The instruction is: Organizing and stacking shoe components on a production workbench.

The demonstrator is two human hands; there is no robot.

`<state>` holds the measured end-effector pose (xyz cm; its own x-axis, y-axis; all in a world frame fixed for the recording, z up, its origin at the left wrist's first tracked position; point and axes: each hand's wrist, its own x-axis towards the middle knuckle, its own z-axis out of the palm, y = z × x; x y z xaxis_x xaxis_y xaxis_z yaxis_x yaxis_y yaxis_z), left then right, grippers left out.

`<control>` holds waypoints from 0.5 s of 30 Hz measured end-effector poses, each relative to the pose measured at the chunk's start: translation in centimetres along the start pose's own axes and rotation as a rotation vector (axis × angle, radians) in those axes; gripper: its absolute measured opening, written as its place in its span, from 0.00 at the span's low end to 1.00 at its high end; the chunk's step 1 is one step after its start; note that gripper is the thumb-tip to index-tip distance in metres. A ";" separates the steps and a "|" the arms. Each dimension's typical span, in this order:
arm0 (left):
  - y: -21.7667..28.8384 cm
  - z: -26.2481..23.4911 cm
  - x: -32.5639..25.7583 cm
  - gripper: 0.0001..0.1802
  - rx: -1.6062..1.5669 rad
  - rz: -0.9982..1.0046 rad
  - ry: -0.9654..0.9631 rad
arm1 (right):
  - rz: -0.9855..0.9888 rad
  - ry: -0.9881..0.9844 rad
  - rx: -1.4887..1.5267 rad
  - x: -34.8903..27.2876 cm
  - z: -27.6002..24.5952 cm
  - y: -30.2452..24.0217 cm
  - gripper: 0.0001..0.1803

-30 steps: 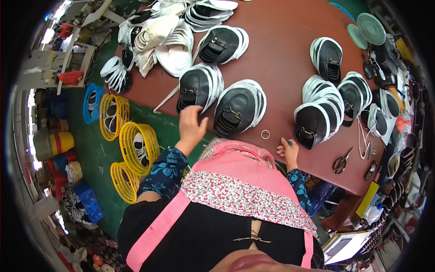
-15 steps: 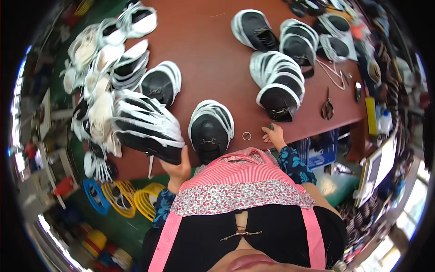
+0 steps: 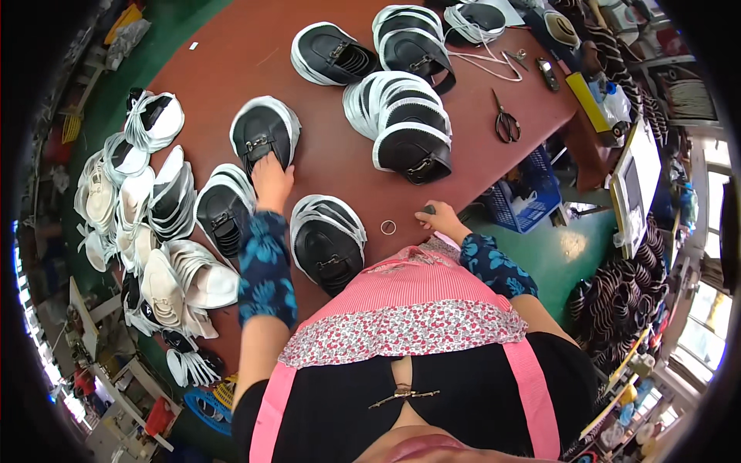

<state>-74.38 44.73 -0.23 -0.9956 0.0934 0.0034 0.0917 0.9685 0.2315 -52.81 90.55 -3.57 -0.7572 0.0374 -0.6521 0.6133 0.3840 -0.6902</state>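
A stack of black shoe uppers [image 3: 265, 133] with white edges lies on the brown table [image 3: 231, 62]; the left hand [image 3: 272, 179] lies on its near edge, grip unclear. The right hand [image 3: 437, 218] pinches a small dark thing [image 3: 428, 209] near a metal ring [image 3: 387, 227], scissors [image 3: 505, 122] further off

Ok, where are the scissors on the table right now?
In the head view, the scissors lie toward the right side of the brown table, right of the black-and-white shoe-upper stack, far beyond the right hand.

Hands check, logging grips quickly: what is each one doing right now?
Left hand: open, resting on a black shoe upper.
Right hand: shut on a small dark object.
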 end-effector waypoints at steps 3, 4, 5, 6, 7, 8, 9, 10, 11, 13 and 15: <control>5.5 -0.4 -6.7 0.28 -0.254 0.082 0.276 | -0.007 0.150 0.122 0.5 -3.7 2.7 0.15; 8.4 -0.8 -8.7 0.24 -0.356 0.086 0.198 | 0.089 0.175 0.211 0.6 -5.1 2.4 0.16; 10.8 -0.7 -11.3 0.21 -0.545 0.045 0.112 | 0.070 0.200 0.282 1.2 -6.3 1.5 0.16; 14.0 -0.3 -12.9 0.17 -0.673 -0.041 -0.062 | 0.052 0.230 0.355 1.9 -7.4 0.7 0.17; 17.8 0.2 -13.8 0.14 -0.729 0.081 -0.091 | 0.034 0.226 0.428 3.7 -9.0 1.2 0.16; 20.7 1.6 -14.5 0.13 -0.789 0.219 -0.149 | 0.028 0.207 0.424 5.4 -10.2 0.5 0.16; 23.3 3.5 -15.1 0.15 -0.840 0.328 -0.225 | 0.032 0.189 0.501 6.9 -11.3 -0.4 0.16; 25.7 5.6 -15.1 0.18 -0.835 0.425 -0.268 | 0.037 0.168 0.576 8.0 -12.3 -1.3 0.16; 28.1 6.6 -14.4 0.21 -0.829 0.521 -0.310 | 0.060 0.074 0.627 9.0 -13.3 -1.8 0.18; 32.0 7.7 -12.3 0.24 -0.791 0.387 -0.276 | 0.101 -0.068 0.539 9.8 -14.8 -2.6 0.19; 35.6 8.0 -10.6 0.34 -0.728 0.177 -0.148 | 0.123 -0.271 0.440 9.2 -16.7 -4.6 0.20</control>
<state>-60.43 80.12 0.16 -0.9496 0.3129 -0.0184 0.1635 0.5447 0.8226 -66.32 104.58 -1.17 -0.6245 -0.2042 -0.7539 0.7742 -0.0339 -0.6321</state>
